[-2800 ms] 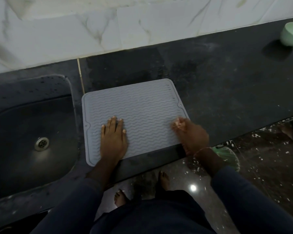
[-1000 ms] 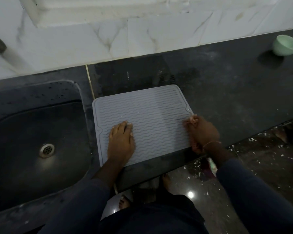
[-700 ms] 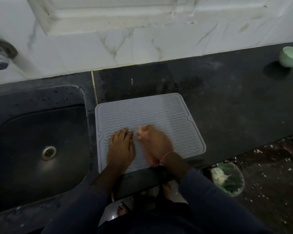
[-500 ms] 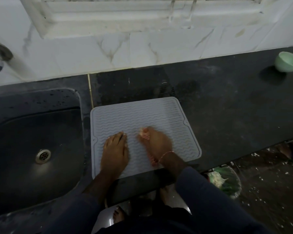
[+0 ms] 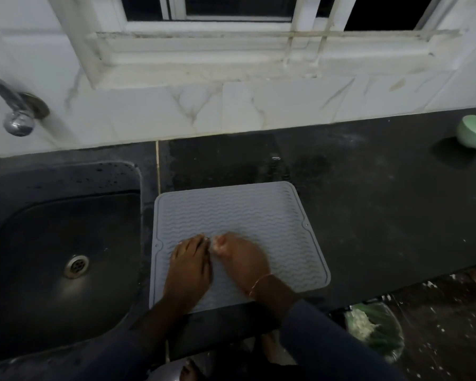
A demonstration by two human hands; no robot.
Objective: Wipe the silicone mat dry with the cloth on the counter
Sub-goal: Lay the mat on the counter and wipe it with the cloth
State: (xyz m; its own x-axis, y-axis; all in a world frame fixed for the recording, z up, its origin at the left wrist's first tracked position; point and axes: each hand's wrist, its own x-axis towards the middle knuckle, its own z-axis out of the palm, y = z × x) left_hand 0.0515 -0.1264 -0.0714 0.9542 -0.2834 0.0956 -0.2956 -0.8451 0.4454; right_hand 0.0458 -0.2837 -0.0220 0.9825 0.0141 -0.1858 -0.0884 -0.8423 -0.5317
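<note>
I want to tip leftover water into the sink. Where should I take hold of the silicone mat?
Probably pinch the silicone mat at its bare right edge, coming from the right. It lies flat with a thin rim, the left hand presses its near-left part, and the right hand grips the cloth beside it. Lifting there tilts it toward the sink.

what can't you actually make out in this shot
Head view only:
- cloth: only a pale scrap shows at the right hand, which covers the rest. Motion blur hides the grip.
- silicone mat: too dim to tell wet from dry. The left hand and the right hand cover its near part.
- green bowl: cut by the right edge, inside unseen.
- tap: cut by the left edge.
</note>
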